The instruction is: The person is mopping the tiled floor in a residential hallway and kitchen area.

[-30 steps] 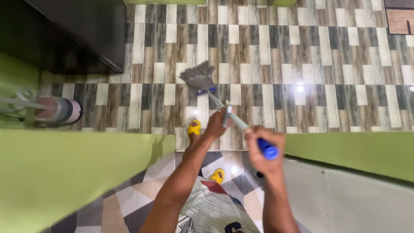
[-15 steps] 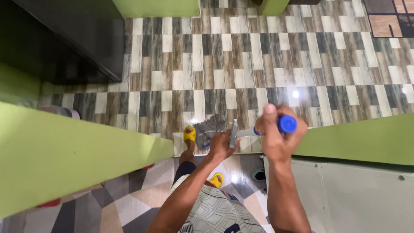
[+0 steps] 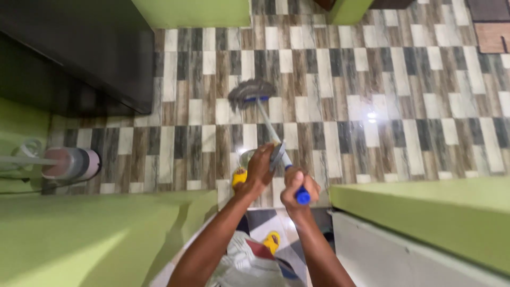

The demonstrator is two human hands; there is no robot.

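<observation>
Grey mop [image 3: 251, 91] — both hands, L [image 3: 260, 169] + R [image 3: 297, 185]

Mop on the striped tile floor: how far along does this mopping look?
Done: hard to tell; the striped tile floor is glossy and reflects a light, but no wet or dry boundary is visible. In hand: the left hand and right hand both grip the mop handle, with the grey mop head pushed out on the tiles near the dark cabinet. Left: cannot be judged from this view.
</observation>
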